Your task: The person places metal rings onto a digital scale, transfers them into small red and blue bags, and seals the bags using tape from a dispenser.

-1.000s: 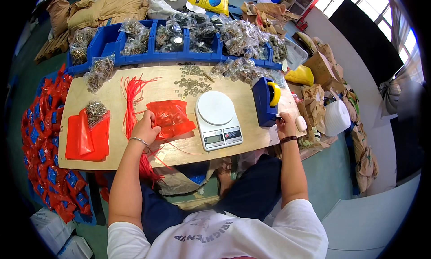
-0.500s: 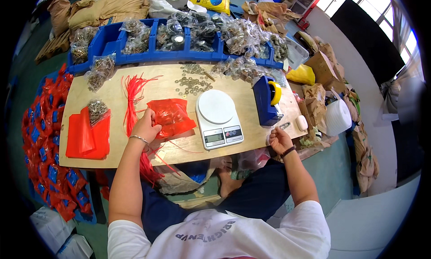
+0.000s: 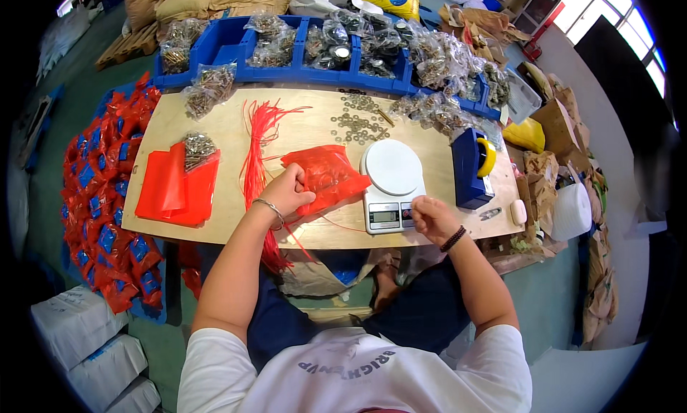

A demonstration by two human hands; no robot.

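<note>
My left hand (image 3: 285, 192) is closed on the near left corner of a red plastic bag (image 3: 328, 171), filled with things I cannot make out. The bag rests on the table beside a white kitchen scale (image 3: 393, 214), whose round plate bears nothing. By the scale's front right corner is my right hand (image 3: 434, 220), its fingers drawn together; whatever they hold, if anything, is hidden. Left of the bag lies a bundle of red plastic ties (image 3: 259, 144). Flat red bags (image 3: 159, 191) are stacked farther left, with a clear bag of screws (image 3: 199, 149) on top.
Loose washers (image 3: 358, 123) lie behind the scale. A blue tape dispenser (image 3: 469, 171), a nail clipper (image 3: 491, 214) and a white oval case (image 3: 518, 212) are at the right. Blue bins (image 3: 250, 74) with bagged hardware line the back. Filled red bags (image 3: 93, 205) are heaped left of the table.
My right hand has moved left, from beside the nail clipper to the scale's front right corner. My left hand keeps its hold on the red bag. The whole view has shifted.
</note>
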